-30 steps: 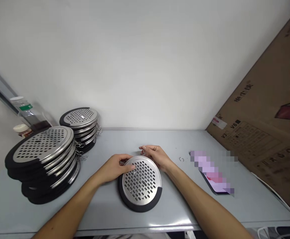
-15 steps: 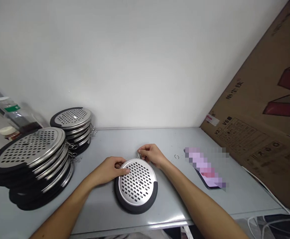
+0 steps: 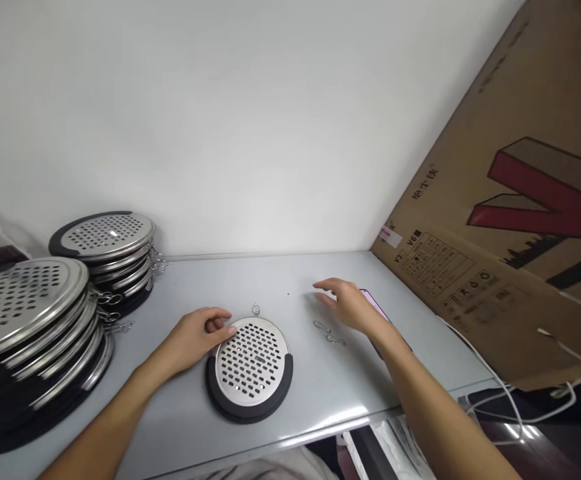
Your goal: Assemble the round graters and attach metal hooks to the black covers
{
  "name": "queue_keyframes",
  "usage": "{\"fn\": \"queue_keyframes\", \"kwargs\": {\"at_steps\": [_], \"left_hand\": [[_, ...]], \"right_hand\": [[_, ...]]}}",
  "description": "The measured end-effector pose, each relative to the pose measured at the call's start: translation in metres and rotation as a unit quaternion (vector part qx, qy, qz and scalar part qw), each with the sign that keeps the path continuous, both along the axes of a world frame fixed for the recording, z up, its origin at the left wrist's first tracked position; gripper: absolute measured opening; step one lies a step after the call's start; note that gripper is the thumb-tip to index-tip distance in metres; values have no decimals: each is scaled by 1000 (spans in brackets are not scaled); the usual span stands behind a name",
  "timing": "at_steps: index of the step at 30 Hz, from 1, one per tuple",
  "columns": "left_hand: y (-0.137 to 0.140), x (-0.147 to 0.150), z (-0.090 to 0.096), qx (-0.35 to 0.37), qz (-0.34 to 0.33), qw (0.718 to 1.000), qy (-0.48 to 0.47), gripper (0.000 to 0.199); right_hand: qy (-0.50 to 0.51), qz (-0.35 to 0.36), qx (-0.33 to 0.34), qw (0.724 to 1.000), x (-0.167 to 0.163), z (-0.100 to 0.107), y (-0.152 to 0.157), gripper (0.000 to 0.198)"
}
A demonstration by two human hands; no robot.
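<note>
A round slotted metal plate (image 3: 254,357) with a black edge around its lower half lies on the grey table (image 3: 185,407). At its top sits a small wire ring (image 3: 256,309). My left hand (image 3: 195,340) grips the plate's upper left rim, thumb on top and the other fingers curled beside it. Fingers apart and empty, my right hand (image 3: 348,305) hovers over the table to the right. Just below it lie two small wire clips (image 3: 322,327). Behind that hand, a phone (image 3: 375,303) is partly hidden.
A large stack of similar plates (image 3: 45,320) stands at the left, with a smaller stack (image 3: 115,247) behind it. Rings hang from their right sides. A big cardboard box (image 3: 470,220) leans along the right, with white cables (image 3: 500,393) below it.
My right hand has let go of the ring at the plate's top and moved right, opening. The camera view has turned right. My left hand stays at the plate's rim.
</note>
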State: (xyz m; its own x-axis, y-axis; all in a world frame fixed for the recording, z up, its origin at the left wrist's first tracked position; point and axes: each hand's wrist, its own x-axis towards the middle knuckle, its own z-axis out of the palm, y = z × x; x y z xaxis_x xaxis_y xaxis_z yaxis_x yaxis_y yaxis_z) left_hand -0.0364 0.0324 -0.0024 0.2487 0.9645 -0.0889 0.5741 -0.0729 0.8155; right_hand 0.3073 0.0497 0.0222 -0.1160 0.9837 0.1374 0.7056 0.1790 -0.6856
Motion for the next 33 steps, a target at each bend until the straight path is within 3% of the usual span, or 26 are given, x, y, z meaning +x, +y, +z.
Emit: {"fn": "queue_keyframes", "kwargs": {"at_steps": [5,11,19,27,33], "left_hand": [[1,1,0,29,15,999,16,39],[1,4,-3,37,7,999,32,39],[3,4,-8,56,15,996,64,32],[2,7,-8,70,8,995,64,30],[1,7,-5,75,10,994,73,30]], "right_hand": [[-56,48,3,997,2,-38,-46,41],[-93,36,104,990,1,-71,-82,32],[-144,43,214,965,5,-78,-53,26],[-261,52,208,941,-4,-70,-27,24],[-286,26,209,935,-13,-72,-1,28]]}}
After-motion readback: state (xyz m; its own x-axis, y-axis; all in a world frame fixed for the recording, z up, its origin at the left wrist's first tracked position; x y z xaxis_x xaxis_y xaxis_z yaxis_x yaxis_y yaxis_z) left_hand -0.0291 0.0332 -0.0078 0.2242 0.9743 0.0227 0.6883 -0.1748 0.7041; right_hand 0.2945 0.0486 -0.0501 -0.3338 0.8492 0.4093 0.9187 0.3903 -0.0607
